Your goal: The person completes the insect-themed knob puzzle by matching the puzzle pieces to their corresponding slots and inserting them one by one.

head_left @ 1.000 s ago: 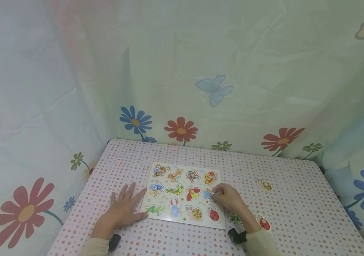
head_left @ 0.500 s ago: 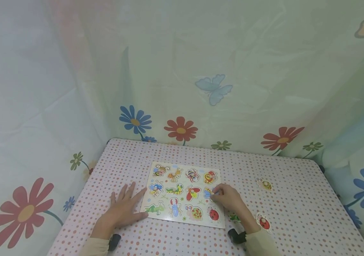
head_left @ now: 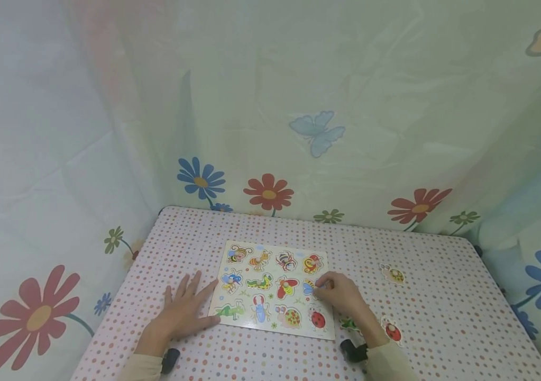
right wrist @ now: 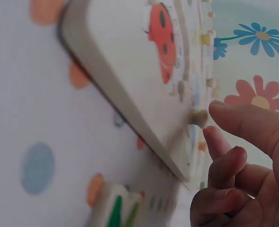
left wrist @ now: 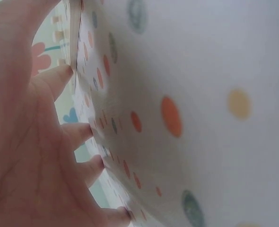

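Observation:
A wooden insect peg puzzle board [head_left: 299, 330] lies flat on the table. My left hand [head_left: 182, 313] is spread on the tablecloth with its thumb and index finger against the board's left edge. My right hand [head_left: 343, 297] reaches over the right edge, its thumb and index finger at the small knob [right wrist: 198, 117] of a blue-winged insect piece [head_left: 308, 287]. That piece sits in the right column, partly covered by the fingers. Below it is a red ladybug picture [head_left: 318, 320] with no knob visible.
Loose pieces lie right of the board: a yellow spotted snail [head_left: 395, 275], a red ladybug piece [head_left: 392, 332] and a green piece [head_left: 349, 324] half under the right forearm. The dotted tablecloth [head_left: 270, 360] runs back to a flowered curtain [head_left: 251, 79].
The right hand stays at the blue-winged piece with only slight finger motion. The left hand and the board have not moved.

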`<state>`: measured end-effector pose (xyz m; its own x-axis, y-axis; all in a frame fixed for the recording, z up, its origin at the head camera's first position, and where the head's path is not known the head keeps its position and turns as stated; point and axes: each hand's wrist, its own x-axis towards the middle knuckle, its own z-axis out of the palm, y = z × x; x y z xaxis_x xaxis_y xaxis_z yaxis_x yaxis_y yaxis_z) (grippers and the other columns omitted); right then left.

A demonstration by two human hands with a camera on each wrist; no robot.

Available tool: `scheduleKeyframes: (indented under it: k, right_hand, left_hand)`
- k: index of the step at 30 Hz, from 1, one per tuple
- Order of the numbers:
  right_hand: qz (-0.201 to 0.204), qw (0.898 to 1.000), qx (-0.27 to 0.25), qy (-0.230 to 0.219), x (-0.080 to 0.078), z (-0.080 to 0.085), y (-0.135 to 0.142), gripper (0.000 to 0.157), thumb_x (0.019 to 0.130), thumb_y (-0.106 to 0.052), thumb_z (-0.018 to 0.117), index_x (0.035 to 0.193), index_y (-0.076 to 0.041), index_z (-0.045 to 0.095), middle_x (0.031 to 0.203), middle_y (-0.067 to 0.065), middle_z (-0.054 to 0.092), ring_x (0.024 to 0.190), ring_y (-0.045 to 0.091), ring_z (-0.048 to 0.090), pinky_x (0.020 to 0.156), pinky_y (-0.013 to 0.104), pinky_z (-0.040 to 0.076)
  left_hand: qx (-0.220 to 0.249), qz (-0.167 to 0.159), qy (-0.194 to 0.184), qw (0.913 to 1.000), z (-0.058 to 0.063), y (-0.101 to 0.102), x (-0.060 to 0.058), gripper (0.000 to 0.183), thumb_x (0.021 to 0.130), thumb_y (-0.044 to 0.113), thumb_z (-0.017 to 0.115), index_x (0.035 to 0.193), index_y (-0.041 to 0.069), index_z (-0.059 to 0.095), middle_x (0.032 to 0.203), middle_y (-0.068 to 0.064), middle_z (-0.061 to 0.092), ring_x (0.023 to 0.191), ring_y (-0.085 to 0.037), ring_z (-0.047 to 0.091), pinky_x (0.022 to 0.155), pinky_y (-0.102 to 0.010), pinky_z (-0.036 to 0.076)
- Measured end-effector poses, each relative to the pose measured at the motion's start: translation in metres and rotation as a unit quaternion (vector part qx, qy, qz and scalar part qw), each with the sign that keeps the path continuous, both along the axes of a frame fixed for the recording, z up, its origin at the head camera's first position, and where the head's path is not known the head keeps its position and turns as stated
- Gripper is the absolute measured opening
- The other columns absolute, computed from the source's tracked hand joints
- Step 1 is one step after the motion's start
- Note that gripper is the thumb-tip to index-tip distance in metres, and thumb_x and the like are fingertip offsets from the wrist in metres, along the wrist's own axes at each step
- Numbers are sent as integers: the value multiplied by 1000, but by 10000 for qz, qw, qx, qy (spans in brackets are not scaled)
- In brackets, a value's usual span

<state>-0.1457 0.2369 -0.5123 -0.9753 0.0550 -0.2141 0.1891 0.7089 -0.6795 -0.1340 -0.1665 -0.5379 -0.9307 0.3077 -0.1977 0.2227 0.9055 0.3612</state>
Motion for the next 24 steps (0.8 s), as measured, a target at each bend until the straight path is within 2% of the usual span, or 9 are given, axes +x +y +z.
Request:
scheduleKeyframes:
  k: [4,14,19,24]
  right_hand:
    - [-31,9999,-4,134,2,11,5,18,88,-20,75,99,-8,70,75,4,54,62,19,50,51,29,42]
    - [40,9975,-6,702,21,42,23,19,91,-18,73,105,-6,70,71,3,49,59,18,45,47,28,38]
    - [49,9960,22,897,32,47,33,22,93,-22,72,108,-6,69,70,2,47,58,16,44,47,27,37]
    - [0,9947,-140,1018,42,39,49,22,93,-20,73,109,-6,69,71,2,47,57,15,42,47,26,37]
  left_hand:
    - [-41,-3,-20,10000,-1,1,-1,92,81,72,65,158,33,32,166,-14,9,149,-45,2,109,-76,-2]
    - [-40,-9,-8,10000,0,1,0,93,80,72,65,158,32,33,166,-16,9,149,-46,3,108,-77,-2]
    - [-83,-16,-35,10000,3,1,0,93,81,72,64,158,31,33,166,-16,10,149,-46,3,108,-77,-2]
    - [-64,-22,-41,10000,3,1,1,92,81,72,65,157,31,33,166,-16,10,149,-46,4,108,-77,-2]
